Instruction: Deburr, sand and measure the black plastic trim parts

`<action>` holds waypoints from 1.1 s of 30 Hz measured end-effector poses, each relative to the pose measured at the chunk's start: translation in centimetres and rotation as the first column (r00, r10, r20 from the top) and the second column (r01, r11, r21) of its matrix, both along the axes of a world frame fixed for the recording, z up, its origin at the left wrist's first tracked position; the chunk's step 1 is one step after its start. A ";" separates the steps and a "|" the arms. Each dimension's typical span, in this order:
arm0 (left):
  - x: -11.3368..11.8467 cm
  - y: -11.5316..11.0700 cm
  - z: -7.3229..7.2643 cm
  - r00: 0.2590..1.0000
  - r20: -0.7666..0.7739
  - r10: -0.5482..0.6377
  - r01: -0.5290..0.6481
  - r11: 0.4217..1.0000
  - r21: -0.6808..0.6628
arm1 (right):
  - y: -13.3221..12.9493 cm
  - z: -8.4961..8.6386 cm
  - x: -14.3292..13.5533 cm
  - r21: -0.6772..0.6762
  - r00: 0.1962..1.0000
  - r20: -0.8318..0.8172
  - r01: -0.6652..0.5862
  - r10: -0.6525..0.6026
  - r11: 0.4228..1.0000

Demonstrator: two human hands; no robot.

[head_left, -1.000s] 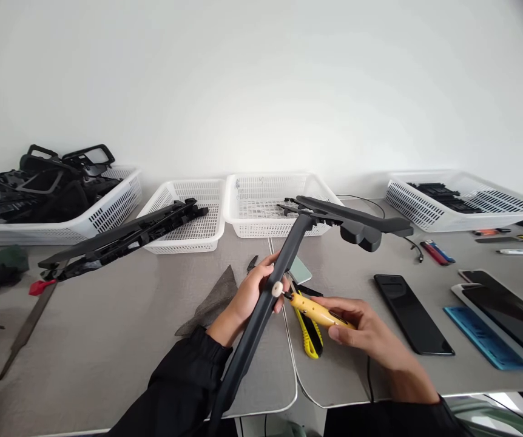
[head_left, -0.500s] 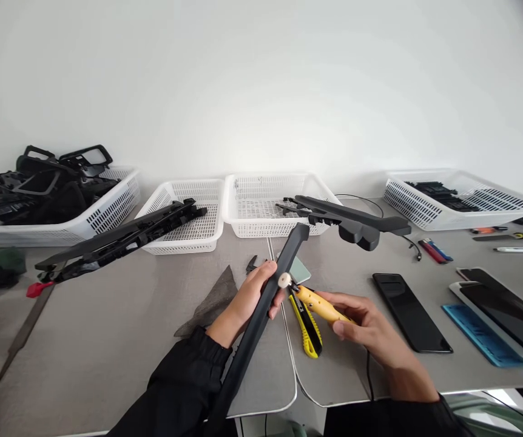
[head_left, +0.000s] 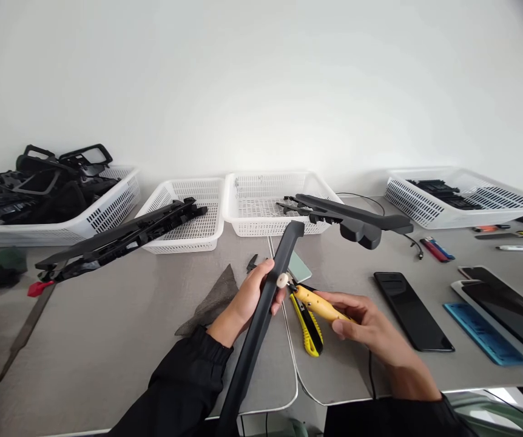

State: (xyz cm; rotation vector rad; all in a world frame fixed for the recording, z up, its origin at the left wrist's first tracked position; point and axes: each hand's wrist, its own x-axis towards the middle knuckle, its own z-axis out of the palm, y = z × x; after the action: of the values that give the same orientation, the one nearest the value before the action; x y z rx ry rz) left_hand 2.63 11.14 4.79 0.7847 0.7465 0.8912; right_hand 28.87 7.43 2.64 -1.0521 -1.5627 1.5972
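Note:
My left hand [head_left: 253,296] is wrapped round a long black plastic trim strip [head_left: 261,328], tilted with its far end up. In my right hand [head_left: 371,325] is a corded yellow rotary tool [head_left: 320,305], held by its handle. Its small white round polishing head [head_left: 282,280] is at the strip's right edge, beside my left fingers; whether it touches cannot be told. Below the tool lies a yellow utility knife [head_left: 309,331]. A grey cloth [head_left: 211,303] is on the table left of my left hand.
White baskets [head_left: 184,246] line the wall; black plastic parts [head_left: 120,240] overhang two. A file [head_left: 27,331] with a red handle end lies left. To the right are a black phone [head_left: 411,312], a blue case [head_left: 484,334] and lighters [head_left: 437,250]. The table's front edge is close.
The strip's far end has shifted slightly left and the rotary tool's head moved a little left with it. Both hands keep their holds.

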 end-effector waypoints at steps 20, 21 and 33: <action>0.1 0.4 -0.6 0.997 0.063 0.037 -0.035 0.999 -0.035 | 0.2 0.1 -0.1 0.010 0.998 0.023 0.060 -0.060 0.998; 0.0 0.4 -0.6 0.997 0.069 0.035 -0.032 0.999 -0.035 | 0.2 0.2 -0.1 0.010 0.998 0.019 0.060 -0.060 0.998; -0.2 0.4 -0.6 0.999 0.047 0.016 -0.018 0.999 0.049 | 0.0 0.0 -0.3 0.000 1.000 0.014 0.004 -0.004 1.000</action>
State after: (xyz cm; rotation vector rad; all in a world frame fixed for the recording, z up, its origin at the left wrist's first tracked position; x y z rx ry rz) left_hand 2.48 11.53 4.18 0.8000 0.6935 0.9429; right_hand 28.59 7.44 2.68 -1.0676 -1.5688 1.5900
